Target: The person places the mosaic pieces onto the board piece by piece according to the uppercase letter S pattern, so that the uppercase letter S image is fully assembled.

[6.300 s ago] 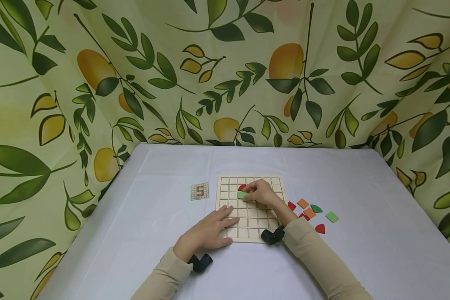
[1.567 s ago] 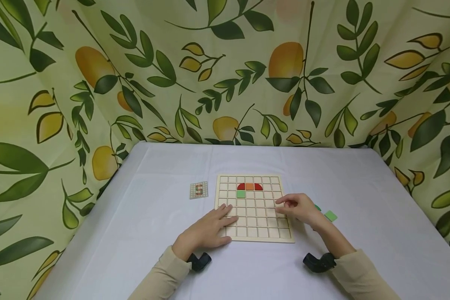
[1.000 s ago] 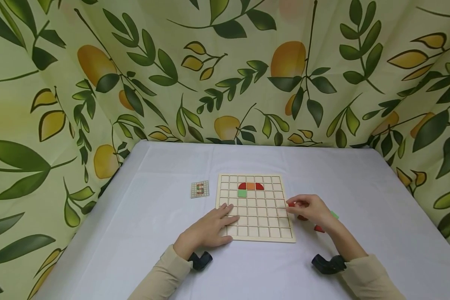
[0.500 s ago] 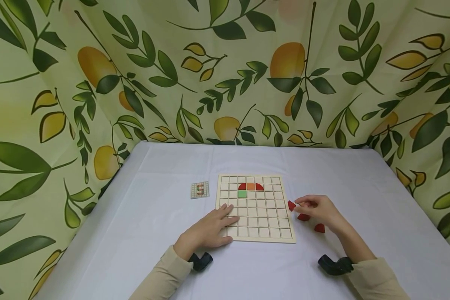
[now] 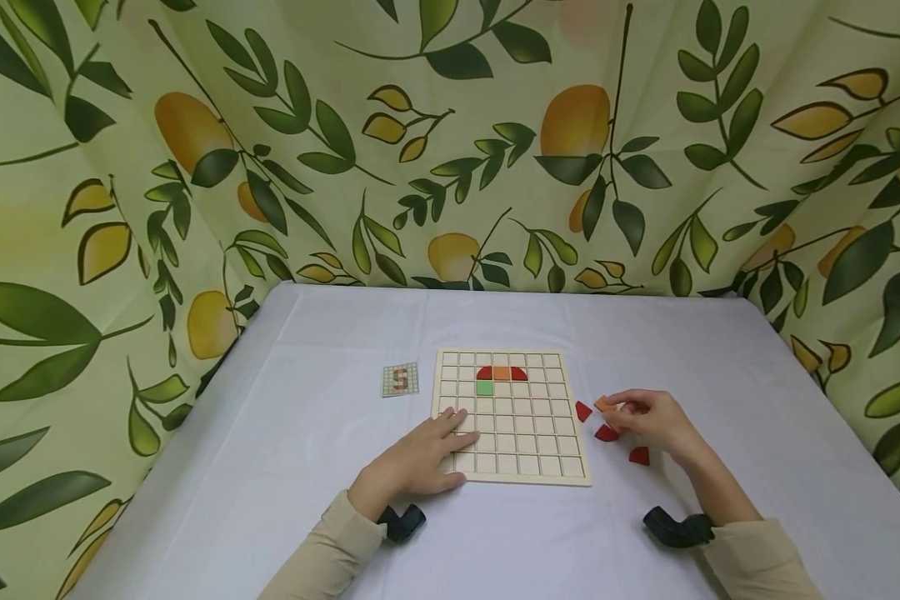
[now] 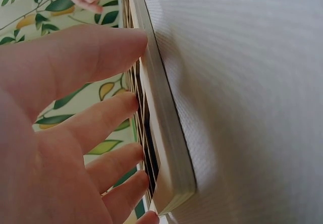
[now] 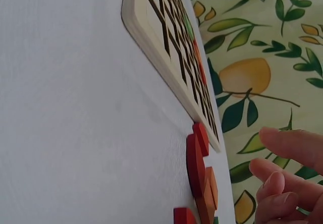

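Note:
My left hand (image 5: 420,454) rests with fingers spread on the left edge of a wooden grid board (image 5: 536,471); the left wrist view shows its thumb (image 6: 116,45) at the board's rim. Two red quarter-round tiles (image 5: 520,374) lie on the board with an orange square tile (image 5: 501,372) between them, and a green square tile (image 5: 484,387) sits below the left one. My right hand (image 5: 656,417) hovers over loose tiles right of the board, fingertips close above an orange tile (image 5: 603,403). In the right wrist view its fingers (image 7: 295,146) are apart, holding nothing.
Loose red quarter-round tiles (image 5: 639,456) lie near the board's right edge. Under the right hand are orange tiles (image 7: 206,204) and a sliver of green (image 7: 216,220). Left of the board lies a small pattern card (image 5: 400,379). A leaf-print curtain (image 5: 450,167) surrounds the white table (image 5: 330,333).
My right hand has left the board's green tile and moved right to the loose tiles. Over the last second it drifts further right, uncovering red tiles and an orange one. My left hand stays put.

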Demonstrator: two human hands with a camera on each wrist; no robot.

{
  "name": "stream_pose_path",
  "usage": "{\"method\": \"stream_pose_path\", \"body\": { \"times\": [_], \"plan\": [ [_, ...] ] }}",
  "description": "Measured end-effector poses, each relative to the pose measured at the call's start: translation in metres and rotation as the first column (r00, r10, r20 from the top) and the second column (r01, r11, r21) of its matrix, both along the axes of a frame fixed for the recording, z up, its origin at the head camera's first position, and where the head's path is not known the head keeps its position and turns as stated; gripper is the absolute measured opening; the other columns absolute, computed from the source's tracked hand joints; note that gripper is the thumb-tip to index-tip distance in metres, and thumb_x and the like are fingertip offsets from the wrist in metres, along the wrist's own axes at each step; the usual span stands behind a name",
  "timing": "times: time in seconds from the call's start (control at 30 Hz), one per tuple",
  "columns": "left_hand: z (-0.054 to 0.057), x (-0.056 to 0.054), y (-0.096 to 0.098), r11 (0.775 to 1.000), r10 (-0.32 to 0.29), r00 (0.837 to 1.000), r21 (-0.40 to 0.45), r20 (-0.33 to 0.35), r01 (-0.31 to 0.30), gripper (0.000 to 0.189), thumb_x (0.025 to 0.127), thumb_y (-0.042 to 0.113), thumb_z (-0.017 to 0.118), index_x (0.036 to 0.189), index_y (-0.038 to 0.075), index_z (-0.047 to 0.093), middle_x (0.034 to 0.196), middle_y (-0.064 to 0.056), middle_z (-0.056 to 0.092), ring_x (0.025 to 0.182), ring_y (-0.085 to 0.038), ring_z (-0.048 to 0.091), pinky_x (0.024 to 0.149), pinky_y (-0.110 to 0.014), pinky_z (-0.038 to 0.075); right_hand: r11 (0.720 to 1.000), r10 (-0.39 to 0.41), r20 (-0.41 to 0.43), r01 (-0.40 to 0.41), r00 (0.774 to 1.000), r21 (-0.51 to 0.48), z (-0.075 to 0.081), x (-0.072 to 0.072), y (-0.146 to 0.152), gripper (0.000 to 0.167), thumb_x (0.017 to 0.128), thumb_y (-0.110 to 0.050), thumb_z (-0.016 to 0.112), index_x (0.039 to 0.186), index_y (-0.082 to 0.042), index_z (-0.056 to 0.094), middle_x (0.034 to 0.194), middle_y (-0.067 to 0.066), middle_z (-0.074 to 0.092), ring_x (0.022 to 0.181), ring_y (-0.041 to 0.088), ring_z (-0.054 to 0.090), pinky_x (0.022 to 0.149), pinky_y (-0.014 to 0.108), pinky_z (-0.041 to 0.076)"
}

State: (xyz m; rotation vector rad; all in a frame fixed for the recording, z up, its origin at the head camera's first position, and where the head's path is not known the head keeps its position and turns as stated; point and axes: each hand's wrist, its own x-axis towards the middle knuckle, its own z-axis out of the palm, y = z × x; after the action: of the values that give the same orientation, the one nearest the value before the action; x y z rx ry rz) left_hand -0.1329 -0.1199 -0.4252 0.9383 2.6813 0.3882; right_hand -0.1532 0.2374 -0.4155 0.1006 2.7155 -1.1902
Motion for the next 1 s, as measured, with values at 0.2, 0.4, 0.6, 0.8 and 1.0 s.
{"method": "stream_pose_path", "body": {
  "times": [0.2,0.4,0.6,0.8,1.0],
  "plan": [
    [0.000,0.001,0.000,1.000,0.001,1.000,-0.006,-0.006,-0.001,0.058,0.091,0.032,0.062,0.145,0.019,0.045,0.160,-0.011,0.030,0.151,-0.030,0.025,0.122,-0.047,0.028,0.998,-0.015,-0.015,0.016,1.000,0.062,-0.004,0.001,0.011,0.044,0.086,-0.027,0.071,0.116,0.005,0.064,0.071,0.000,0.049,0.074,0.013,0.044,0.054,0.021,0.037],
    [0.000,0.001,-0.001,1.000,0.002,1.000,-0.016,-0.007,-0.002,0.058,0.091,0.034,0.061,0.145,0.020,0.045,0.160,-0.010,0.030,0.151,-0.030,0.024,0.123,-0.047,0.028,0.996,-0.028,-0.031,0.030,0.999,0.080,-0.009,0.003,0.024,0.044,0.085,-0.023,0.073,0.115,0.007,0.064,0.070,0.000,0.047,0.070,0.013,0.042,0.052,0.021,0.035],
    [0.000,0.000,0.000,1.000,-0.007,1.000,0.003,-0.006,0.007,0.058,0.091,0.032,0.062,0.145,0.018,0.046,0.160,-0.012,0.030,0.151,-0.031,0.024,0.122,-0.048,0.028,0.996,-0.034,-0.030,0.036,0.999,0.085,-0.013,0.000,0.031,0.040,0.084,-0.019,0.073,0.113,0.007,0.065,0.070,0.001,0.047,0.069,0.013,0.041,0.051,0.021,0.034],
    [-0.001,0.000,0.000,1.000,-0.012,1.000,0.002,-0.006,0.012,0.058,0.091,0.032,0.061,0.145,0.018,0.045,0.160,-0.012,0.029,0.151,-0.031,0.024,0.122,-0.048,0.028,0.994,-0.033,-0.040,0.037,0.999,0.101,-0.018,-0.002,0.035,0.035,0.084,-0.015,0.072,0.110,0.008,0.066,0.070,0.002,0.048,0.071,0.016,0.041,0.050,0.021,0.032],
    [-0.001,0.000,0.000,1.000,-0.009,1.000,0.006,0.000,0.009,0.058,0.091,0.032,0.061,0.145,0.019,0.045,0.160,-0.012,0.029,0.151,-0.031,0.024,0.122,-0.048,0.028,0.994,-0.036,-0.022,0.038,0.999,0.104,-0.018,-0.004,0.036,0.034,0.084,-0.015,0.071,0.110,0.007,0.067,0.070,0.002,0.047,0.074,0.018,0.041,0.050,0.022,0.032]
  ]
}}
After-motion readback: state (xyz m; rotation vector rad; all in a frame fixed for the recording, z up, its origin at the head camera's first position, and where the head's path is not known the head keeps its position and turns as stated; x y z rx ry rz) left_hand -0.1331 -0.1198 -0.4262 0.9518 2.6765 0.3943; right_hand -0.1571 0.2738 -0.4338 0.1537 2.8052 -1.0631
